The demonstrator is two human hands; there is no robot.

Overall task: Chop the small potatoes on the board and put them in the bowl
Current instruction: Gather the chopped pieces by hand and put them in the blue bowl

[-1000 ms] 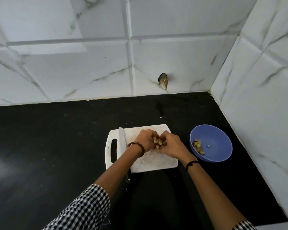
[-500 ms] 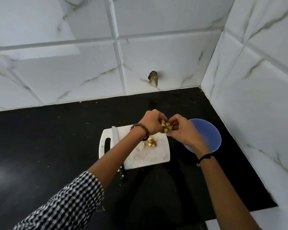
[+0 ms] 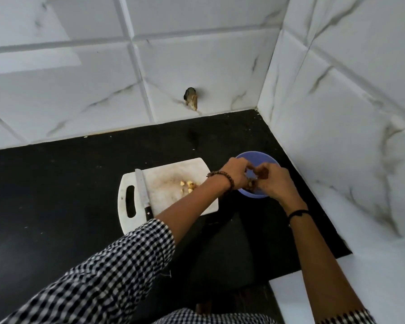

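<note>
White marble-veined wall tiles (image 3: 197,54) cover the back and right walls, meeting in a corner at upper right; a small dark chipped hole (image 3: 191,98) shows low in the back wall; black glossy stone countertop (image 3: 56,183) runs beneath the tiles and fills the middle of the view; a white rectangular plastic cutting board (image 3: 171,178) with a slot handle at its left end lies flat on the countertop, its surface stained brownish near the centre; the left forearm, in a rolled black-and-white checked sleeve (image 3: 108,272), crosses over the board's near right corner; a round blue plastic bowl (image 3: 250,192) stands on the countertop just beside the board's right edge, largely hidden under both hands; left hand (image 3: 237,174), with a brown beaded bracelet (image 3: 222,180) at the wrist, and right hand (image 3: 274,181), with a thin black cord band (image 3: 298,212) at the wrist, are held fingertip to fingertip directly over the bowl, fingers curled inward and cupped; motion blur hides whether they enclose potato or have let it go, cannot tell; a narrow steel-bladed kitchen knife with black handle (image 3: 142,195) lies on the board's left part beside the slot, touched by neither hand; a few small yellow chopped potato pieces (image 3: 187,186) rest on the board right of centre, near the left wrist.
</note>
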